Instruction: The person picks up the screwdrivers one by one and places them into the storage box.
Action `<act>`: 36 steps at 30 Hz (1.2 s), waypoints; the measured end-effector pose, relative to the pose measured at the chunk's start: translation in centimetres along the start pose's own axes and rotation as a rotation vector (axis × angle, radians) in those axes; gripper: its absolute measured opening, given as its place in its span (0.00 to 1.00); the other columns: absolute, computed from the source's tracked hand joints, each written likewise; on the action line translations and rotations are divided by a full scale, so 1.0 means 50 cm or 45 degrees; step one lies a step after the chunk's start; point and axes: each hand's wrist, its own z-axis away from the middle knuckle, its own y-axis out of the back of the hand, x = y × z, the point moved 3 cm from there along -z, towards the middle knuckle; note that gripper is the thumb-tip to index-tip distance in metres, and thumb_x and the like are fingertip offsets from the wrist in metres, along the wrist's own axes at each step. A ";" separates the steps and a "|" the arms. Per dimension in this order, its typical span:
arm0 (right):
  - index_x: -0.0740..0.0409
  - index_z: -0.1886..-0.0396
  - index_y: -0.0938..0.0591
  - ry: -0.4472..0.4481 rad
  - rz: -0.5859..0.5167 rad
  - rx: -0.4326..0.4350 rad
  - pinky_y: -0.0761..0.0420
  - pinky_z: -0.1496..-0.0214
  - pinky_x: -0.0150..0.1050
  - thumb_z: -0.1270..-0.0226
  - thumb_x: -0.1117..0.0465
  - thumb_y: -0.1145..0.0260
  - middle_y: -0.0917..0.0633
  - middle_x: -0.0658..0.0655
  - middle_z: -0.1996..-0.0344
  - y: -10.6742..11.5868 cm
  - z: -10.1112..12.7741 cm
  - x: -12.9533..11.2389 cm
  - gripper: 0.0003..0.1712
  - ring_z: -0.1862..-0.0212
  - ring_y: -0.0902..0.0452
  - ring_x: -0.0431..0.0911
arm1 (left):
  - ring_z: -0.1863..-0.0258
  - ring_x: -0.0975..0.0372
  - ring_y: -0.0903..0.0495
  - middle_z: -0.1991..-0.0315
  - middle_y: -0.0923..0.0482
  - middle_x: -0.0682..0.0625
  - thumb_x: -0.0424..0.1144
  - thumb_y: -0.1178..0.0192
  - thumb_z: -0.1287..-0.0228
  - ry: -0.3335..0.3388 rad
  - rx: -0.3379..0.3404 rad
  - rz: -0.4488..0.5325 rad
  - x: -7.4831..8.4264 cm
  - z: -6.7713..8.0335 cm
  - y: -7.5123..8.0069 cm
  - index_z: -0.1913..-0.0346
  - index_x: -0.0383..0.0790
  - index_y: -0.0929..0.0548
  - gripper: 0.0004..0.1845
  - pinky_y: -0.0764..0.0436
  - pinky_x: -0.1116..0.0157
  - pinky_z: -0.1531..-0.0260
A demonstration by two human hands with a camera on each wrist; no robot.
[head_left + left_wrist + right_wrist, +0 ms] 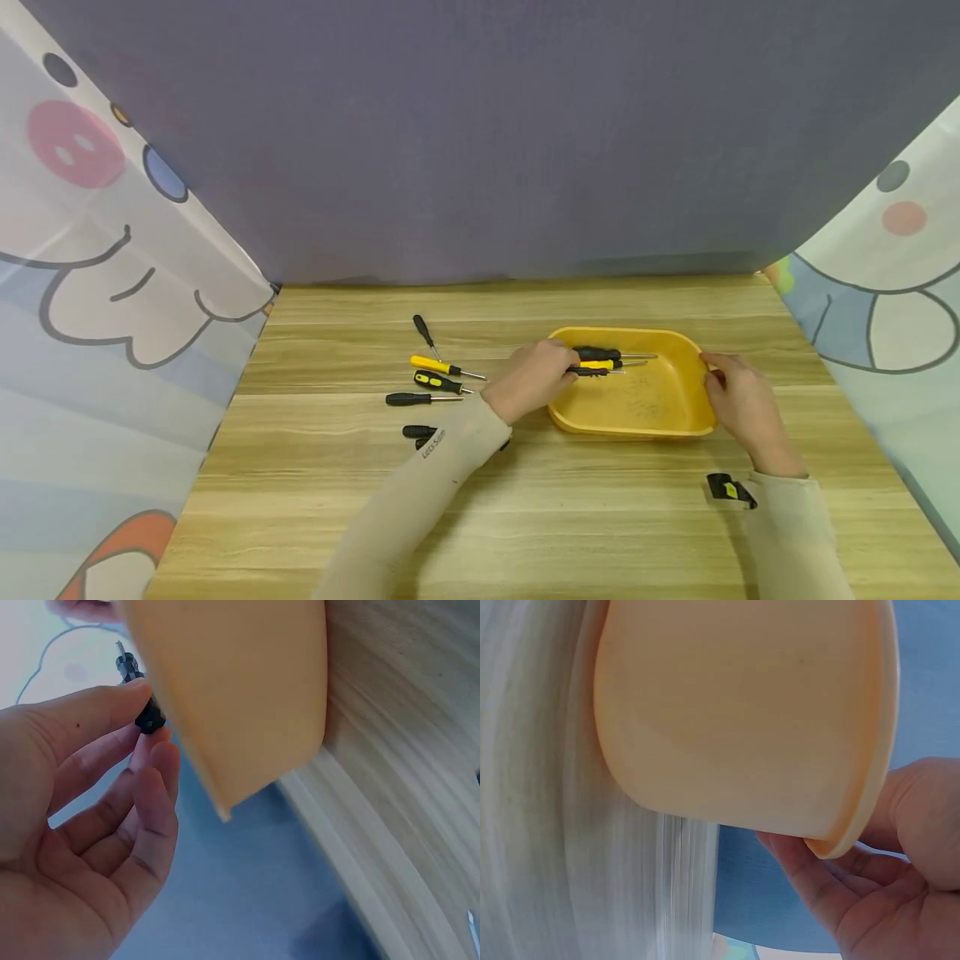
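A yellow plastic bin (637, 412) stands on the table. Over its left end, my left hand (543, 367) pinches a small black screwdriver (152, 718) by the handle between thumb and fingers. Beside it in the bin lie a larger black screwdriver (597, 353) and a yellow-and-black screwdriver (597, 364), shafts pointing right. At the bin's right end, my right hand (738, 400) grips the rim; in the right wrist view its fingers (810, 881) press the outer wall below the lip.
Left of the bin lie a small black screwdriver (422, 327), a yellow one (430, 364), a black-and-yellow one (435, 381) and a black one (408, 399). Further black handles (418, 432) are partly hidden by my left sleeve. A grey wall (487, 167) closes the table's back.
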 end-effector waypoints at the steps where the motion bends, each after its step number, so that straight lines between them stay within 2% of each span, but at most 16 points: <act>1: 0.79 0.48 0.22 0.004 0.000 0.004 0.21 0.63 0.64 0.34 0.78 0.41 0.22 0.78 0.54 0.000 -0.001 0.000 0.16 0.61 0.22 0.69 | 0.65 0.66 0.24 0.62 0.18 0.55 0.43 0.37 0.29 0.002 -0.010 -0.013 0.002 -0.007 -0.004 0.55 0.46 0.12 0.07 0.24 0.70 0.66; 6: 0.80 0.48 0.22 0.017 -0.004 -0.004 0.21 0.63 0.64 0.35 0.78 0.41 0.22 0.79 0.55 0.000 -0.002 -0.003 0.16 0.61 0.22 0.69 | 0.63 0.65 0.22 0.61 0.17 0.54 0.42 0.36 0.29 -0.005 -0.034 -0.088 0.018 -0.030 -0.018 0.56 0.46 0.11 0.07 0.21 0.70 0.64; 14: 0.80 0.48 0.22 0.030 -0.017 -0.011 0.21 0.63 0.64 0.35 0.78 0.41 0.22 0.79 0.54 0.000 -0.004 -0.008 0.16 0.61 0.22 0.69 | 0.71 0.65 0.25 0.63 0.17 0.51 0.41 0.35 0.31 0.050 -0.101 -0.167 0.024 -0.050 -0.044 0.58 0.44 0.11 0.06 0.23 0.69 0.73; 21: 0.80 0.48 0.22 0.040 -0.013 -0.013 0.21 0.63 0.64 0.35 0.78 0.41 0.22 0.79 0.55 -0.001 -0.007 -0.008 0.16 0.60 0.22 0.69 | 0.76 0.65 0.26 0.67 0.15 0.54 0.32 0.40 0.31 0.062 -0.113 -0.327 0.028 -0.057 -0.059 0.61 0.47 0.11 0.09 0.21 0.67 0.74; 25: 0.80 0.47 0.22 0.031 -0.010 -0.016 0.21 0.63 0.63 0.34 0.78 0.41 0.22 0.79 0.55 -0.001 -0.008 -0.008 0.16 0.61 0.22 0.69 | 0.76 0.65 0.27 0.68 0.17 0.53 0.33 0.39 0.33 0.088 -0.108 -0.282 0.028 -0.055 -0.061 0.61 0.46 0.11 0.07 0.23 0.67 0.77; 30: 0.80 0.48 0.22 0.031 -0.012 -0.004 0.21 0.63 0.64 0.34 0.78 0.41 0.22 0.79 0.55 0.002 -0.005 -0.006 0.16 0.61 0.21 0.69 | 0.77 0.64 0.29 0.72 0.21 0.52 0.37 0.37 0.33 0.055 -0.066 -0.184 0.031 -0.035 -0.043 0.67 0.45 0.14 0.05 0.26 0.67 0.80; 33: 0.80 0.48 0.22 0.034 -0.011 0.001 0.22 0.62 0.64 0.35 0.78 0.41 0.22 0.79 0.54 0.005 -0.001 -0.005 0.16 0.61 0.21 0.70 | 0.76 0.64 0.28 0.74 0.23 0.54 0.40 0.36 0.32 -0.008 -0.020 -0.157 0.036 -0.005 -0.021 0.70 0.46 0.15 0.08 0.26 0.67 0.76; 36: 0.80 0.47 0.22 0.024 -0.010 -0.005 0.22 0.62 0.65 0.34 0.78 0.42 0.22 0.79 0.54 0.009 0.003 -0.003 0.16 0.60 0.22 0.70 | 0.74 0.65 0.27 0.74 0.24 0.56 0.42 0.35 0.32 -0.043 0.038 -0.130 0.036 0.033 0.003 0.69 0.46 0.14 0.08 0.26 0.69 0.71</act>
